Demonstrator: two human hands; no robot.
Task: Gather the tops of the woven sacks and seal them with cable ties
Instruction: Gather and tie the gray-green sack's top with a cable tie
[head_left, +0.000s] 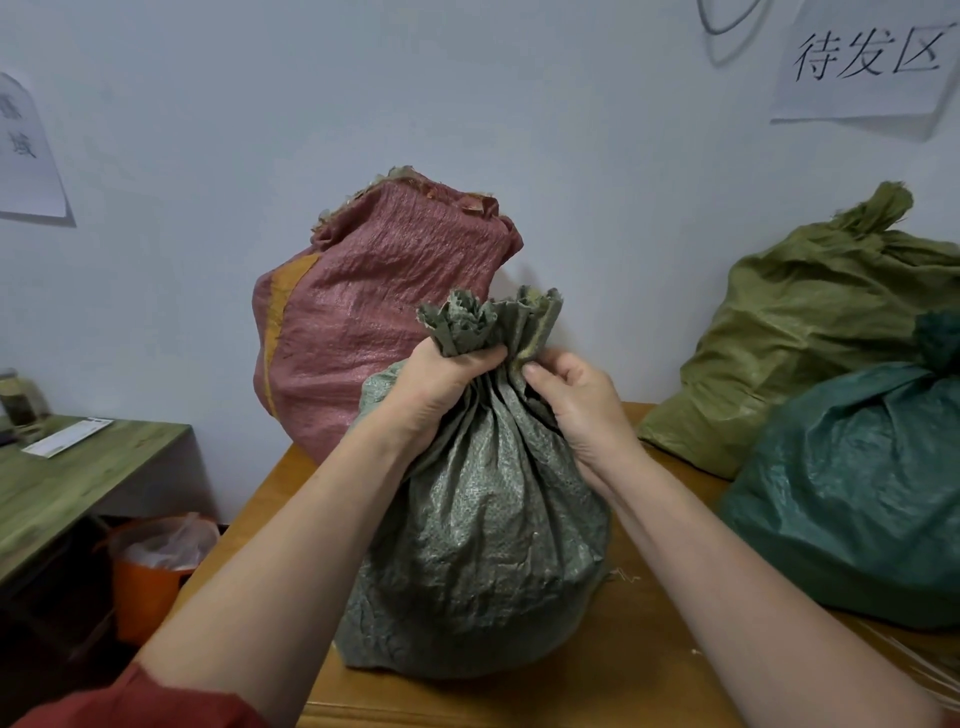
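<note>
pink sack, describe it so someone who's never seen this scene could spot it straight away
Start at the wooden table against the pale wall. At its far edge, behind the grey-green sack, stands the pink sack. It alone is reddish with an orange stripe, and its top lies loose, unlike the bunched olive sack at right.

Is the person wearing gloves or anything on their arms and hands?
No gloves. The left hand and right hand are bare, no rings or watch showing. Forearms are bare too. A red sleeve shows by the left elbow.
</note>
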